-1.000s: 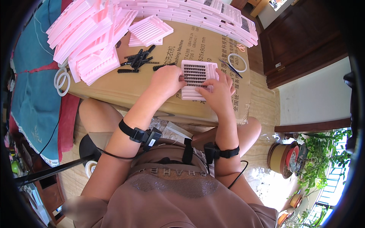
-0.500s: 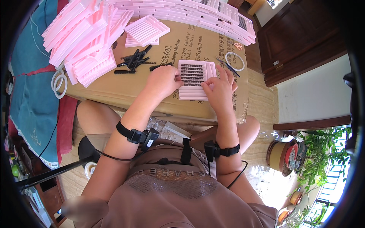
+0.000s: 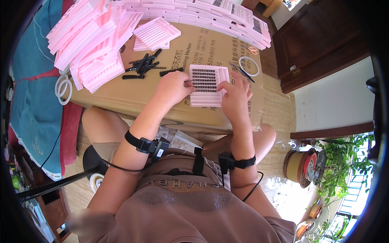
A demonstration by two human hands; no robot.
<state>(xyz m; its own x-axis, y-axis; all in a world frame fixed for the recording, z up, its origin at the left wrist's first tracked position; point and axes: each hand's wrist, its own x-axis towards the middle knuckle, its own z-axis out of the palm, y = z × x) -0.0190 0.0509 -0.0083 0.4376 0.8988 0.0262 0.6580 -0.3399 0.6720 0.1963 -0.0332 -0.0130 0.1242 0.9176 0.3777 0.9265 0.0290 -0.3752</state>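
Note:
A pink lash tray (image 3: pixel 204 100) lies on the cardboard box in front of me. Several rows of black lash strips (image 3: pixel 204 74) fill its upper left part; the ribs near its lower edge are bare. At the tray's left edge my left hand (image 3: pixel 175 86) is closed in a pinch, with what looks like the dark end of a lash strip between thumb and finger. My right hand (image 3: pixel 236 94) is over the right side, fingers apart, one fingertip at the right end of the lower rows. Loose black lash strips (image 3: pixel 144 65) lie in a pile to the left.
Stacked pink trays (image 3: pixel 87 40) rise at the far left, and more line the back (image 3: pixel 194 16). Two trays (image 3: pixel 157 34) lie behind the loose strips. Tweezers (image 3: pixel 244 73), a white ring (image 3: pixel 249 66) and pink-handled scissors (image 3: pixel 253 50) are at the right of the cardboard box (image 3: pixel 133 99).
My right hand has lifted its thumb side slightly off the rows and spread its fingers. My left hand has stayed at the tray's left edge, still pinched.

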